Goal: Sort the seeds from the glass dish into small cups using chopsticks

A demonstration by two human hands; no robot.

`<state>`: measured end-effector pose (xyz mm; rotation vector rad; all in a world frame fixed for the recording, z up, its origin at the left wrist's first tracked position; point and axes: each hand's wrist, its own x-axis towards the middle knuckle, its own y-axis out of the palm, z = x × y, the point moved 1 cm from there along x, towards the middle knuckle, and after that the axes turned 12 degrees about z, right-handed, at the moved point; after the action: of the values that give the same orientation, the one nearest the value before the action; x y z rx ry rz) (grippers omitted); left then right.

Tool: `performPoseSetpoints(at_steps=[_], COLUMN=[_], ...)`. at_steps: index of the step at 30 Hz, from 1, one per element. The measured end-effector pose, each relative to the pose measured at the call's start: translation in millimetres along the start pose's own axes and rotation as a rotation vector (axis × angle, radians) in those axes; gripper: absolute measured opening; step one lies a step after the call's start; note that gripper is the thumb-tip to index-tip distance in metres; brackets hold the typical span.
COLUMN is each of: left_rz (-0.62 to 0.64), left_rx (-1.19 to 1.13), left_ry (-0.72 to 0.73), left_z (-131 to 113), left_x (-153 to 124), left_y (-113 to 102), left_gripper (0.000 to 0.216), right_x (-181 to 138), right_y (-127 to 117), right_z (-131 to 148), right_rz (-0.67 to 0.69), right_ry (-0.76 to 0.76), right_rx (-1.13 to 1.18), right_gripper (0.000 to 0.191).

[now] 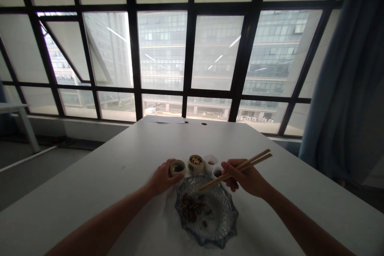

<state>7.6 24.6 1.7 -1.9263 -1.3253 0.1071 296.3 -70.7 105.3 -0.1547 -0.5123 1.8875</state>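
My left hand [165, 177] is wrapped round a small round cup [178, 173] with something dark inside, just beyond the rim of a glass bowl [226, 230]. In my right hand [244, 176] is a pair of wooden chopsticks [252, 159], their tips close together over the bowl and nothing visible between them. Brown elongated pieces [190, 209] lie heaped on the bowl's left side, with a few dark ones scattered apart. Behind the bowl stand a cup of pale nuts [196, 161], a white dish [211, 161] with a few pieces, and a white dish of dark bits [218, 173], partly behind my right hand.
Everything stands on a long white table [120, 192]. Papers [171, 120] lie at its far end, near two dark holes. Beyond is a wall of windows; a blue curtain [327, 100] hangs at the right, and another table [18, 108] stands at the left.
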Motion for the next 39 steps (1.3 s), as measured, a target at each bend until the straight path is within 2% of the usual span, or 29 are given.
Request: performPoseSetpoints(at_steps=[6, 16, 22, 26, 29, 33, 39], left_rz=[-0.008, -0.196, -0.154, -0.198, -0.203, -0.15, -0.158], left_rx=[-0.042, -0.251, -0.707, -0.959, -0.972, -0.952, -0.886], left_ry=[-0.01, -0.04, -0.198, -0.257, -0.245, -0.245, -0.229], left_z=[-5, 3, 12, 14, 14, 10, 2], left_x=[0, 3, 8, 10, 11, 11, 7], left_y=[-1, -5, -4, -6, -7, -9, -8], left_gripper=[0.057, 0.056, 0.073, 0.07, 0.071, 0.074, 0.076], right_x=[2, 2, 3, 2, 0, -1, -2], right_y=[1, 1, 1, 0, -2, -4, -5], right_z=[-2, -5, -6, -5, -2, 0, 0], right_rz=[-0.011, 0.043, 0.041, 0.043, 0.036, 0.022, 0.012], right_ry=[0.018, 0.025, 0.036, 0.025, 0.014, 0.014, 0.02], right_rx=[0.04, 0.063, 0.08, 0.078, 0.067, 0.048, 0.005], right_gripper=[0.066, 0.071, 0.072, 0.071, 0.07, 0.069, 0.069])
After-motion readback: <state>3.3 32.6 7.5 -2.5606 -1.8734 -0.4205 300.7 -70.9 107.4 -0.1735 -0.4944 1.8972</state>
